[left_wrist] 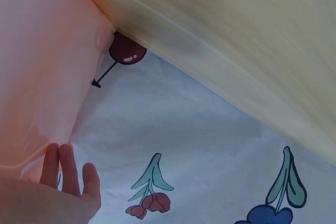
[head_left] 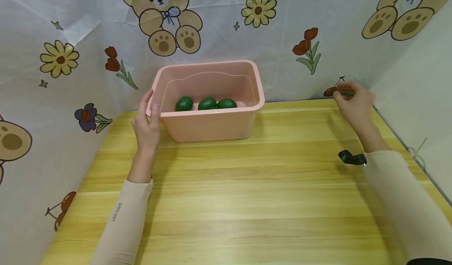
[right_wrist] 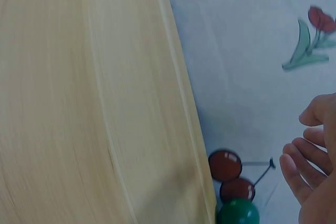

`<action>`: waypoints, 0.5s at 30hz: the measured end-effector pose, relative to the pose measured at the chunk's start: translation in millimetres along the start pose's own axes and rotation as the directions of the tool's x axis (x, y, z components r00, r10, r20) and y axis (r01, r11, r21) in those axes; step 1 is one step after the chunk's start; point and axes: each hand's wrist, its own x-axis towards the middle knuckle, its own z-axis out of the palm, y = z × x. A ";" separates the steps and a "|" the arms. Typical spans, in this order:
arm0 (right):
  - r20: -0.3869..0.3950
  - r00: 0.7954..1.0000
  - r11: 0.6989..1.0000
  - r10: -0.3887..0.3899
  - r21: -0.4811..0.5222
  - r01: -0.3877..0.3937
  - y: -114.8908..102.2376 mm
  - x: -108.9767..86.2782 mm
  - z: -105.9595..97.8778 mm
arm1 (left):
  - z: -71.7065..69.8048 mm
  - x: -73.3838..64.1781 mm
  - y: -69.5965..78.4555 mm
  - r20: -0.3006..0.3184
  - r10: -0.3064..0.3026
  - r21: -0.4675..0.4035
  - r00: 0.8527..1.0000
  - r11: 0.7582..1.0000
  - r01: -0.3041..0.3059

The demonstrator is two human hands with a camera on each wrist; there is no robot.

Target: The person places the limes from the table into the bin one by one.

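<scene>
A pink plastic bin stands at the back of the table. Inside lie three smooth dark green balls, slightly oval. My left hand holds the bin at its left front corner, thumb by the front rim and fingers along the left side. In the left wrist view the fingertips touch the outer wall. My right hand is at the far right corner, fingers loosely bent and apart. Another green ball sits by the table's back edge, just beyond this hand, mostly hidden behind it in the head view.
The wood-grain table meets a white cloth printed with bears, flowers and cherries at the back and left. A pale wall borders the right side. A small black device is worn at the right wrist.
</scene>
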 end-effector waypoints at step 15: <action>-0.032 0.980 0.978 0.196 -0.070 -0.198 50.1 9.6 -28.4 | 1.2 0.3 -1.1 -0.007 0.010 0.005 1.000 1.000 -0.010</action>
